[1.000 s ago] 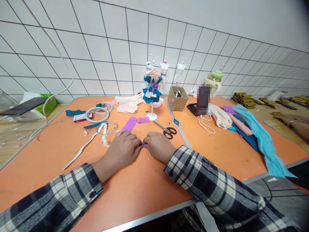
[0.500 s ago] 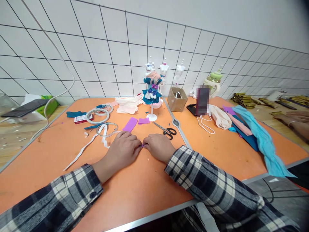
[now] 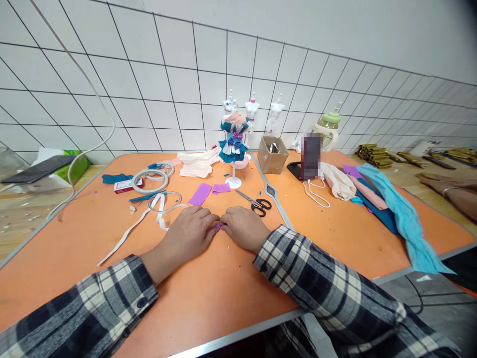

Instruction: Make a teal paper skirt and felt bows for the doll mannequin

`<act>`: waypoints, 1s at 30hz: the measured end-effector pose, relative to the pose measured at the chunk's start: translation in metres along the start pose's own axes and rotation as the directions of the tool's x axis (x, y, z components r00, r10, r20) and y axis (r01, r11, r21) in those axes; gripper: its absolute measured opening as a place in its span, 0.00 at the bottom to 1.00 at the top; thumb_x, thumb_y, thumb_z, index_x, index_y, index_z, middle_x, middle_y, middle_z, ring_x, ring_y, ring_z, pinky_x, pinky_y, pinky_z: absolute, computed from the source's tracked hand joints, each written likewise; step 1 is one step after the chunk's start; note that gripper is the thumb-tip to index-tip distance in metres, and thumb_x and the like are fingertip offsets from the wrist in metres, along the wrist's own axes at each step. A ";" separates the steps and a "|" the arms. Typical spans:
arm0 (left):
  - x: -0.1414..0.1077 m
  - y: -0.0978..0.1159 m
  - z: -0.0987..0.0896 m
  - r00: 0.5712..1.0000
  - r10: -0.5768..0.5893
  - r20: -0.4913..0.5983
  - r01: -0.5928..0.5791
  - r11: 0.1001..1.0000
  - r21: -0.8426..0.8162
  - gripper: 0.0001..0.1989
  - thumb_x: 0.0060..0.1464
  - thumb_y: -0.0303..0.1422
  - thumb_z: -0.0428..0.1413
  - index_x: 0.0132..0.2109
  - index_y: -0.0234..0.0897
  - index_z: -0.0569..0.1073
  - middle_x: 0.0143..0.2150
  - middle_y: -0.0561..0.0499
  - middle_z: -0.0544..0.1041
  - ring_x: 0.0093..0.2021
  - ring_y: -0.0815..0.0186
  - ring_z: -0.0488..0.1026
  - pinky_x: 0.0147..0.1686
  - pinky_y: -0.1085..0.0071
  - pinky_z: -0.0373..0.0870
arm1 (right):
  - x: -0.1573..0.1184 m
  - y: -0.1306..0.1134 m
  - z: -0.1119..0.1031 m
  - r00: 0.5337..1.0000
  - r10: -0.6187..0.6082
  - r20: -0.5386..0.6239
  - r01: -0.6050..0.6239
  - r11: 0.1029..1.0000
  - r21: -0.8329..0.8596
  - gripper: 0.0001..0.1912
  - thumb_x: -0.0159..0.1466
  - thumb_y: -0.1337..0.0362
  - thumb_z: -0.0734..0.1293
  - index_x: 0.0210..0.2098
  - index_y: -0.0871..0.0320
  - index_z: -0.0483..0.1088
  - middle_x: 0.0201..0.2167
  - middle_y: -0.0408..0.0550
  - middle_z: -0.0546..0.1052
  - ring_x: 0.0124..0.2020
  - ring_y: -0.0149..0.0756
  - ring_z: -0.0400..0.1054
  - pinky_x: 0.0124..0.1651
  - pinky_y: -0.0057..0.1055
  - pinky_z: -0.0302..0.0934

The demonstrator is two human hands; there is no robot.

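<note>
A small bit of purple fabric (image 3: 217, 226) shows between my fingertips, mostly hidden by them. My left hand (image 3: 192, 229) is closed in a pinch on it, and my right hand (image 3: 243, 228) pinches it from the other side, the two almost touching. Just beyond them lie a purple strip (image 3: 200, 194) and a smaller purple piece (image 3: 221, 188). Black-handled scissors (image 3: 257, 203) rest open behind my right hand. Farther back, a small dress form (image 3: 234, 144) wears a teal ruffled dress with bows.
Tape rolls (image 3: 150, 181), a white ribbon (image 3: 128, 231) and a red-white box (image 3: 122, 186) lie left. A cardboard box (image 3: 272, 155), a phone (image 3: 312, 156), a bottle (image 3: 328, 130) and a turquoise cloth (image 3: 402, 214) are right. White dress forms (image 3: 252, 110) stand behind.
My fingertips have shifted slightly around the purple bit, and a little more of it shows. At the far right, another person's hand has moved out of view.
</note>
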State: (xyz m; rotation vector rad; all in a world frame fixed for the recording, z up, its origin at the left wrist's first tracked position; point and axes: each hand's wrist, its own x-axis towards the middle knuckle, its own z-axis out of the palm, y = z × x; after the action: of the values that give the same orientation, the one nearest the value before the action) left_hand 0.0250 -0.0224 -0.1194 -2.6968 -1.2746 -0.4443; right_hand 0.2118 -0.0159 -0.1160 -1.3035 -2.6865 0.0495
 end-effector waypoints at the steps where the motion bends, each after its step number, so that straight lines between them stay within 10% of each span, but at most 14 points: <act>1: 0.000 0.000 0.000 1.000 0.004 0.006 -0.004 1.000 0.009 0.11 0.62 0.34 0.52 0.37 0.39 0.78 0.31 0.46 0.77 0.37 0.57 0.71 0.38 0.61 0.65 | 0.000 0.000 0.000 1.000 -0.008 -0.004 0.008 1.000 -0.003 0.12 0.70 0.62 0.61 0.38 0.58 0.75 0.36 0.49 0.75 0.41 0.38 0.68 0.42 0.31 0.59; 19: -0.001 -0.002 -0.007 0.999 0.023 -0.022 -0.023 1.000 0.002 0.14 0.63 0.35 0.50 0.35 0.39 0.79 0.31 0.47 0.77 0.39 0.56 0.69 0.41 0.58 0.64 | 0.002 0.008 -0.002 0.995 0.099 0.009 -0.098 0.963 0.250 0.08 0.66 0.62 0.65 0.40 0.53 0.76 0.37 0.43 0.80 0.39 0.33 0.72 0.37 0.28 0.54; 25: -0.006 0.000 -0.003 0.989 -0.032 -0.143 0.030 0.999 -0.017 0.26 0.57 0.46 0.55 0.59 0.36 0.70 0.54 0.38 0.73 0.57 0.46 0.64 0.59 0.44 0.55 | 0.000 0.004 -0.007 0.995 0.085 -0.045 -0.079 0.988 0.132 0.09 0.67 0.63 0.63 0.36 0.54 0.76 0.34 0.44 0.80 0.38 0.36 0.71 0.34 0.29 0.53; 30: -0.007 0.004 -0.001 0.989 -0.017 -0.147 0.028 0.997 0.075 0.12 0.62 0.37 0.51 0.47 0.42 0.77 0.58 0.42 0.73 0.64 0.45 0.60 0.62 0.37 0.43 | -0.003 -0.003 -0.012 0.997 0.062 -0.053 -0.059 0.997 0.057 0.11 0.68 0.61 0.61 0.39 0.53 0.76 0.35 0.46 0.80 0.39 0.39 0.71 0.35 0.30 0.55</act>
State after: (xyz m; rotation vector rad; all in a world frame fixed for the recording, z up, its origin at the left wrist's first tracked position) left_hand 0.0236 -0.0297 -0.1209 -2.5373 -1.2567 -0.5726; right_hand 0.2133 -0.0206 -0.1040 -1.3489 -2.5810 0.0931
